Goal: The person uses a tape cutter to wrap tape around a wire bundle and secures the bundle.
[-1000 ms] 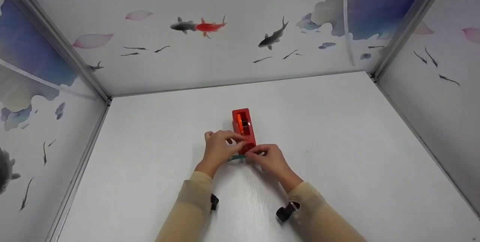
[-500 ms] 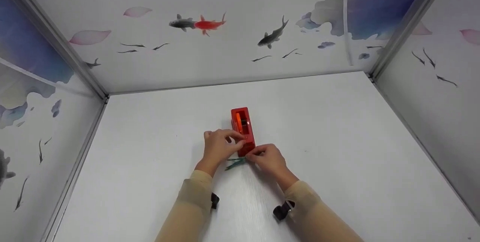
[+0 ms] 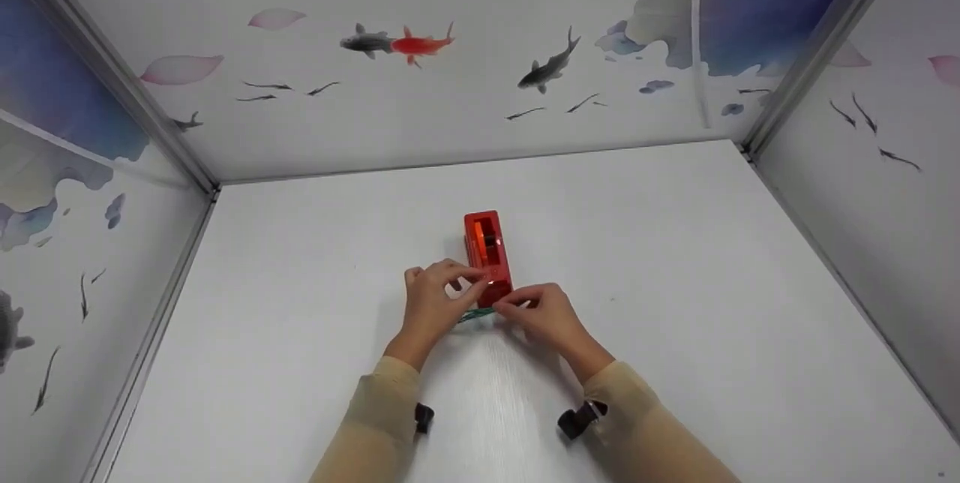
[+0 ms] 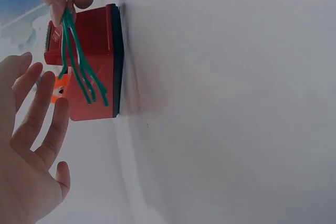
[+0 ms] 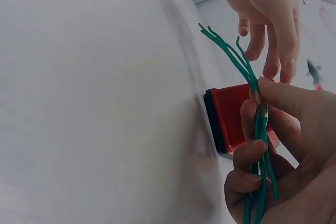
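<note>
My right hand [image 3: 544, 314] pinches a bundle of thin green wires [image 5: 261, 129] between thumb and fingers. In the right wrist view, a shiny band [image 5: 262, 110] wraps the bundle below the fingertips, and the loose ends fan out above it. The red tape dispenser [image 3: 487, 254], with an orange core [image 3: 481, 241] inside, stands just beyond both hands. My left hand [image 3: 439, 292] is at the dispenser's front end, thumb and index tips close together; its other fingers look loosely spread in the left wrist view. Whether it grips any clear tape cannot be made out.
The white tabletop [image 3: 637, 265] lies under everything. Light walls with painted fish [image 3: 547, 70] enclose it at the back and on both sides, with metal posts [image 3: 821, 55] at the back corners. Small black cameras [image 3: 581, 419] sit at the wrists.
The loose wire ends swung out toward the lower left half a second ago and are now back up near the dispenser. The right hand has shifted slightly; the left has barely moved.
</note>
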Demonstrator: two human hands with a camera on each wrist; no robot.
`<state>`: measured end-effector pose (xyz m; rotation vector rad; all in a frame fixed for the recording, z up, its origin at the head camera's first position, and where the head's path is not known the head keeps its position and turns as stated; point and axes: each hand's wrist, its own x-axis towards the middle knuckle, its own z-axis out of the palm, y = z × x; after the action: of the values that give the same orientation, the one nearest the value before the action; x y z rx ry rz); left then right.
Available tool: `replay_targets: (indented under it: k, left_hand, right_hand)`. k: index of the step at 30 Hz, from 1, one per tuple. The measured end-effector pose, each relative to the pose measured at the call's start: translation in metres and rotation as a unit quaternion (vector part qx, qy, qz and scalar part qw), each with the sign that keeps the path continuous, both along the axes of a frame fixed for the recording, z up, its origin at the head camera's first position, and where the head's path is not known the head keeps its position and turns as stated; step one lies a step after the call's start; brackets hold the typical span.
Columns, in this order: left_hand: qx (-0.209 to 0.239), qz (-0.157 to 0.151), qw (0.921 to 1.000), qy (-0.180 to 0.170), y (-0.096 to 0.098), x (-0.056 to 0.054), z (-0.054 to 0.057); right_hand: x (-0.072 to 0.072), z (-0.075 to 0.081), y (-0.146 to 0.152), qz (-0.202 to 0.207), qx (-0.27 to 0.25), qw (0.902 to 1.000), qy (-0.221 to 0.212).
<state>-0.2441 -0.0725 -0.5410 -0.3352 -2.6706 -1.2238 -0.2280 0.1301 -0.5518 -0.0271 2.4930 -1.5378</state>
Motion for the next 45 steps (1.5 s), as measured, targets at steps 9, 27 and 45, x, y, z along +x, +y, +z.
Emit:
replay_targets:
  k: [9, 27, 45]
  left_hand:
    - [-0.043, -0.045, 0.9970, 0.047, -0.005, 0.018, -0.001]
    - [-0.016, -0.030, 0.9961, 0.082, -0.010, 0.024, 0.004]
    - [-0.016, -0.027, 0.9928, 0.116, -0.007, 0.025, 0.013]
  right_hand:
    - [0.005, 0.009, 0.005, 0.014, -0.028, 0.9969, 0.072]
    - [0.014, 0.017, 0.010, 0.025, -0.046, 0.9879, 0.146]
    - [0.009, 0.023, 0.013, 0.096, -0.015, 0.9617, 0.257]
